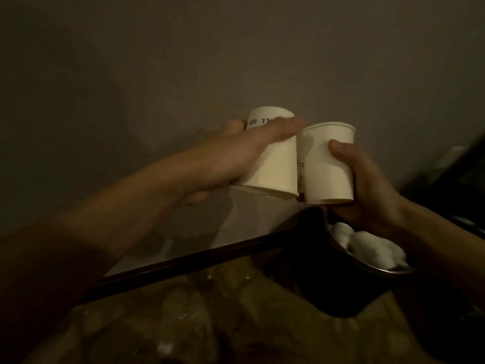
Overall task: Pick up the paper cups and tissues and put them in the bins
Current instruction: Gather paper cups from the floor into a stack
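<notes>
Left hand [223,158] grasps inverted white paper cup [270,166]; right hand [367,185] grasps upright white paper cup [325,169]. Below: glossy dark-edged tabletop [236,232], mottled floor [210,311].

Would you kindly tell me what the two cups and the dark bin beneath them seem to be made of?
The left cup and the right cup look like matte white paper: thin walls, rolled rims, printed lettering. The bin looks dark and smooth, with a glossy rim that catches light; plastic or metal, too dim to tell.
</notes>
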Motion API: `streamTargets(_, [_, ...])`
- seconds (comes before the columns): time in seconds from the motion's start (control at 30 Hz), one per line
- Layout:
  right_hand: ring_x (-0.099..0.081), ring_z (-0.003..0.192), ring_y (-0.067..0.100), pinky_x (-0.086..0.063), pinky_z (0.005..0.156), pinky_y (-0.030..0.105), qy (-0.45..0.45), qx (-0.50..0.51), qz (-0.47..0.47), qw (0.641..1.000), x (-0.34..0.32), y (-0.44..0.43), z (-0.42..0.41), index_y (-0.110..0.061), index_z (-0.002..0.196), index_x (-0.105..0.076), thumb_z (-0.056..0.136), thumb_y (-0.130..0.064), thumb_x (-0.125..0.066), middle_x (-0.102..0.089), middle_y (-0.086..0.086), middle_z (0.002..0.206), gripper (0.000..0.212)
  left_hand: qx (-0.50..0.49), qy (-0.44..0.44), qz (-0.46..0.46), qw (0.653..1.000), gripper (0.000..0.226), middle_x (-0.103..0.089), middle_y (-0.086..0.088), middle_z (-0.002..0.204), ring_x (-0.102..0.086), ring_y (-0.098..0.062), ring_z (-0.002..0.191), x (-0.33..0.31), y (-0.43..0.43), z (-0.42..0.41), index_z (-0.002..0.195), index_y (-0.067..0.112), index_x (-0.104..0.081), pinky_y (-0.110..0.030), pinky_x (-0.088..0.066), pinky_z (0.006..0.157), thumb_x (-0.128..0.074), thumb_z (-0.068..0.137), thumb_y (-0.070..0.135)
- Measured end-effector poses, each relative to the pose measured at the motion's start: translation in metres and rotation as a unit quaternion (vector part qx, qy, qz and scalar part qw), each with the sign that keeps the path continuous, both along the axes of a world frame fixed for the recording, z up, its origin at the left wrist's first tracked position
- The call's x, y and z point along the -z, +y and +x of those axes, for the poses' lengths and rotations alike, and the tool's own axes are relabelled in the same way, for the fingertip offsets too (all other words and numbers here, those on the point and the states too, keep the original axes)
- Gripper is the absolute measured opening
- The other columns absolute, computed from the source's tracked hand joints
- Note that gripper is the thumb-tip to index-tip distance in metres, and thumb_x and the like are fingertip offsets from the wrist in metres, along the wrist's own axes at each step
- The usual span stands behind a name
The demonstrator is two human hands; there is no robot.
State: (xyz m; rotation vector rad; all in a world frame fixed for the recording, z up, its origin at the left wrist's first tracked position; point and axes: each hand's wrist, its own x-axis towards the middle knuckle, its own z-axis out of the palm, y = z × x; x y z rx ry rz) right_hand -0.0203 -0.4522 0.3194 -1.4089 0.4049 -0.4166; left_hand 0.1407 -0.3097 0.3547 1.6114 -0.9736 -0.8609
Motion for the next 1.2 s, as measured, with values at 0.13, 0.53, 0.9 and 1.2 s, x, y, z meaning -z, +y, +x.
streamTargets(0.13, [-0.072,0.093,0.022,-0.059,0.076,0.034,0.056,0.069,0.040,0.995,0.022,-0.061,-0.072,-0.025,0.118,-0.059,0.067,-0.052,-0.066,-0.075,0.004,0.105,0.059,0.040,0.029,0.009,0.999,0.062,-0.077,0.003,0.087,-0.075,-0.015,0.079,0.038,-0.096,-0.057,0.104,0.022,-0.065,-0.031,-0.058,0.067,-0.076,0.062,0.066])
streamTargets(0.53, [-0.068,0.102,0.027,-0.058,0.071,0.037,0.165,0.159,0.159,0.960,0.106,-0.176,-0.131,-0.024,0.113,-0.059,0.075,-0.055,-0.064,-0.070,0.011,0.113,0.049,0.061,0.139,0.111,0.982,0.110,-0.069,-0.005,0.116,-0.070,-0.023,0.101,0.147,-0.228,-0.126,0.135,0.017,-0.050,-0.044,-0.057,0.090,-0.071,0.046,0.078])
streamTargets(0.9, [-0.064,0.088,0.023,-0.057,0.063,0.035,0.355,0.252,-0.060,0.898,0.137,-0.215,-0.134,-0.011,0.138,-0.035,0.077,-0.052,-0.074,-0.059,0.006,0.110,0.083,0.039,0.024,0.089,0.995,0.034,-0.073,0.007,0.098,-0.069,-0.016,0.097,0.179,-0.249,-0.119,0.101,0.026,-0.069,-0.030,-0.056,0.082,-0.074,0.080,0.052])
streamTargets(1.2, [-0.003,0.149,0.032,-0.017,0.115,0.056,0.414,0.180,-0.424,0.785,0.158,-0.178,-0.132,-0.025,0.154,0.011,0.070,-0.091,-0.023,-0.004,0.008,0.163,0.112,0.040,-0.211,0.102,0.971,0.055,-0.055,0.013,0.110,-0.061,-0.008,0.091,0.165,-0.229,-0.114,0.124,0.026,-0.048,-0.022,-0.052,0.070,-0.071,0.082,0.054])
